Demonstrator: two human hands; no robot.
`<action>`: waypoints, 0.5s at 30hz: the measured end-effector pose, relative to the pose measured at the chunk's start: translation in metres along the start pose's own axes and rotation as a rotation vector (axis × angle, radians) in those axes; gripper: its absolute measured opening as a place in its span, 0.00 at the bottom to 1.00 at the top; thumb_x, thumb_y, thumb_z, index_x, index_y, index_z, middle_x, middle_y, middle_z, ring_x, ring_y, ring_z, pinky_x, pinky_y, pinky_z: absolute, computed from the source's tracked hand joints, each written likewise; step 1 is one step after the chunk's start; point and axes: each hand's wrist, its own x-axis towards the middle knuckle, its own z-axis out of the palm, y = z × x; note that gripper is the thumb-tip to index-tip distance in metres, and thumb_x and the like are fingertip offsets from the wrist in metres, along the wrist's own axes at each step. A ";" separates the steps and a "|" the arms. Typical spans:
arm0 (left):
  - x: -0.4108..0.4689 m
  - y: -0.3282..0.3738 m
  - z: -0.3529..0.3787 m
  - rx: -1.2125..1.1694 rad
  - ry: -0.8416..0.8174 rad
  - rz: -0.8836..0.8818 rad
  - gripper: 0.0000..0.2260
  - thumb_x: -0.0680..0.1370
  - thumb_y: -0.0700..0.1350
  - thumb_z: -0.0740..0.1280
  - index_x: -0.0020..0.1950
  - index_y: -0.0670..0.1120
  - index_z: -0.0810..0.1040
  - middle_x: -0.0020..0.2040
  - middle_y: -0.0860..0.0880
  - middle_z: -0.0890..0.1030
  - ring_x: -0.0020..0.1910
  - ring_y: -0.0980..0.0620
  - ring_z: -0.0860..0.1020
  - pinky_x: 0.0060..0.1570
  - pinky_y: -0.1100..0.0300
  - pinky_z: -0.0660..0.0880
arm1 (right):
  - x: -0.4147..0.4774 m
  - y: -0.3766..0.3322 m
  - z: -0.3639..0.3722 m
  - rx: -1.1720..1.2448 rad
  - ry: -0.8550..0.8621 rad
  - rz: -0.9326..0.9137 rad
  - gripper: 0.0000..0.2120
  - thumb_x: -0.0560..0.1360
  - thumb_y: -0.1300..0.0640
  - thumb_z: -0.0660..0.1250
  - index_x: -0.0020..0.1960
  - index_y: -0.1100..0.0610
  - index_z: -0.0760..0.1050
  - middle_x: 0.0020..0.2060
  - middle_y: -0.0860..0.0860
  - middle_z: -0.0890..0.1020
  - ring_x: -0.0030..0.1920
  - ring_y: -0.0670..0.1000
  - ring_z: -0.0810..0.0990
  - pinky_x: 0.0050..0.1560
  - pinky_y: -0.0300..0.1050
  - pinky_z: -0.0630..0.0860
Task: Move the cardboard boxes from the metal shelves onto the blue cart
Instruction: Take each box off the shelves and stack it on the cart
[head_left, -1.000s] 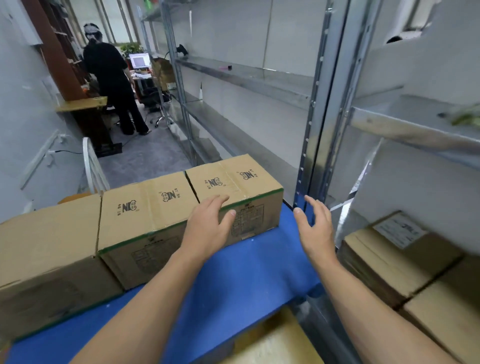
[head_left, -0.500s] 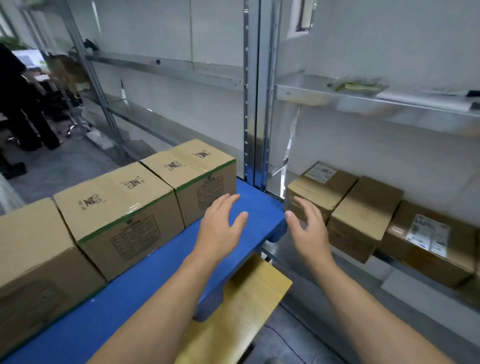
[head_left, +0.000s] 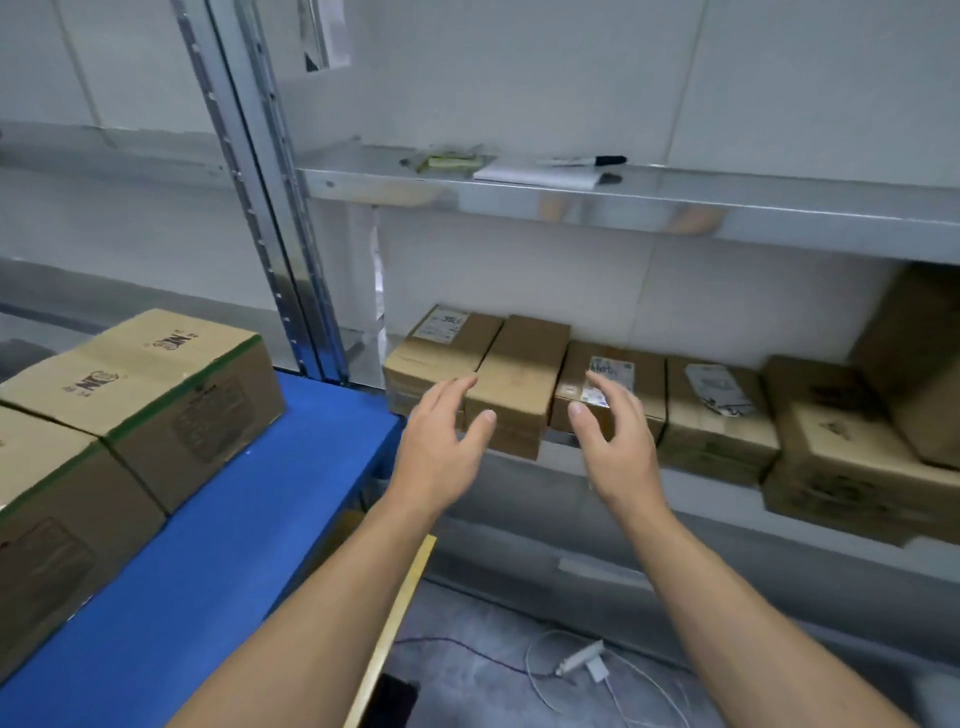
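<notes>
Several cardboard boxes stand in a row on the lower metal shelf (head_left: 561, 470). A plain box (head_left: 519, 374) juts out over the shelf's front edge, with a labelled box (head_left: 441, 345) to its left and another labelled box (head_left: 623, 374) to its right. My left hand (head_left: 441, 447) and my right hand (head_left: 613, 441) hover open on either side of the plain box, fingers spread, holding nothing. The blue cart (head_left: 249, 519) at the left carries a row of printed boxes (head_left: 171, 395) with green tape.
A steel upright (head_left: 270, 249) stands between cart and shelf bay. The upper shelf (head_left: 649, 195) holds papers and a black marker (head_left: 608, 161). Larger boxes (head_left: 852, 457) fill the shelf's right end. White cables and an adapter (head_left: 582, 662) lie on the floor; a yellow board (head_left: 400, 618) leans below the cart.
The view swung right from the cart to the shelf bay. My left hand came off the cart box, and both hands reached to the plain box on the lower shelf.
</notes>
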 end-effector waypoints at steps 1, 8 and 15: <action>0.003 0.010 0.011 -0.002 -0.016 0.023 0.22 0.81 0.53 0.63 0.74 0.54 0.68 0.73 0.54 0.69 0.73 0.54 0.65 0.71 0.48 0.65 | 0.001 0.003 -0.014 -0.001 0.026 -0.003 0.19 0.80 0.52 0.65 0.71 0.50 0.72 0.67 0.44 0.72 0.68 0.40 0.68 0.69 0.38 0.63; 0.024 0.097 0.102 -0.082 -0.078 0.169 0.21 0.80 0.48 0.66 0.73 0.49 0.71 0.72 0.52 0.71 0.71 0.57 0.66 0.68 0.65 0.60 | 0.012 0.032 -0.128 -0.036 0.156 -0.034 0.21 0.78 0.46 0.63 0.70 0.49 0.72 0.67 0.44 0.72 0.66 0.37 0.70 0.68 0.36 0.65; 0.024 0.196 0.196 -0.209 -0.118 0.276 0.20 0.80 0.48 0.66 0.73 0.50 0.71 0.70 0.54 0.72 0.67 0.63 0.66 0.69 0.64 0.62 | 0.018 0.058 -0.253 -0.077 0.264 -0.074 0.20 0.78 0.43 0.62 0.69 0.42 0.70 0.69 0.41 0.71 0.71 0.38 0.67 0.69 0.39 0.65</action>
